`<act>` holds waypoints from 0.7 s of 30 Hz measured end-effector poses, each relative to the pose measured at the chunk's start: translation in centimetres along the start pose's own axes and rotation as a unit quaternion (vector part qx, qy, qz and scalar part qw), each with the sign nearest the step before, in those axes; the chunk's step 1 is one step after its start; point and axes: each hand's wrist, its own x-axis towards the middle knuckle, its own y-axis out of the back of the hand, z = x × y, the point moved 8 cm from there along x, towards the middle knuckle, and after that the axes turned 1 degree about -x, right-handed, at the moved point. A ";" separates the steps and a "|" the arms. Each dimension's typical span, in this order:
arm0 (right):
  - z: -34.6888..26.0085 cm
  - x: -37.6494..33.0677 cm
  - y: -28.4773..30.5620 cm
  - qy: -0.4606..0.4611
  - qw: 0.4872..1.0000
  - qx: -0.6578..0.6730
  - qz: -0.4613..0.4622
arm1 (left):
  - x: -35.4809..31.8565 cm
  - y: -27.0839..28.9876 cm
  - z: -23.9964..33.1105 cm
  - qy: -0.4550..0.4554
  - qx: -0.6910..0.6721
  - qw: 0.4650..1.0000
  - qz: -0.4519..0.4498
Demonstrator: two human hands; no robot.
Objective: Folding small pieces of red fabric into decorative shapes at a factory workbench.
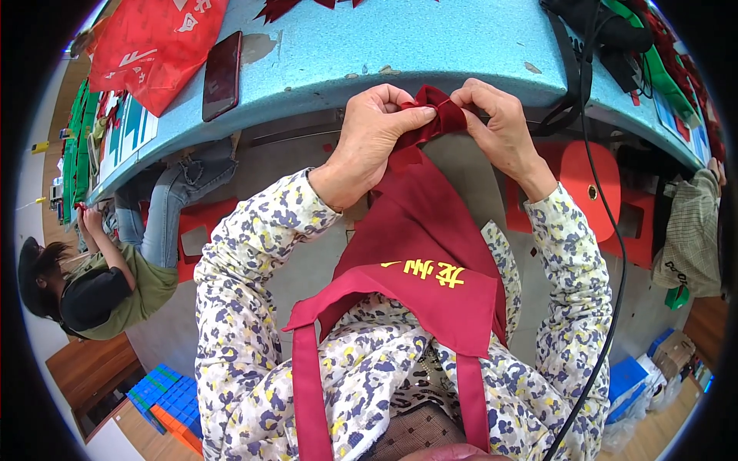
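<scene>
Close to the near edge of the blue table, both hands are up together on a piece of dark red, slightly shiny cloth (433,100). My left hand (370,132) pinches its left side between thumb and fingers. On the other side my right hand (498,123) grips the cloth with thumb and bent fingers. The cloth is folded and bunched between the fingertips, so its full shape cannot be made out. A dark red apron (415,230) with yellow lettering hangs from my neck just below the hands.
A dark phone (223,75) and a red plastic bag (157,50) lie on the blue table (346,46) at the left. Black straps (573,69) lie at its right. A black cable (615,230) runs down on the right. Red stools (590,184) stand below; people sit at both sides.
</scene>
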 end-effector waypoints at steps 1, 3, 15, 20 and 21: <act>0.1 0.0 -0.1 -0.003 1.000 0.003 -0.004 | -0.1 0.1 0.0 0.001 0.003 1.000 0.001; 0.0 0.0 -0.4 -0.007 1.000 0.007 -0.009 | -0.1 0.2 0.0 0.002 0.007 1.000 0.003; -0.5 -0.4 -1.2 -0.040 0.999 0.024 0.000 | -0.6 0.8 -0.1 0.000 0.006 1.000 -0.013; -2.1 -0.8 -1.0 0.016 0.995 -0.094 0.032 | -0.7 0.8 -0.3 -0.003 0.011 1.000 -0.007; -2.2 -0.8 -1.1 0.019 0.995 -0.094 0.032 | -0.7 0.8 -0.3 -0.008 0.012 1.000 -0.010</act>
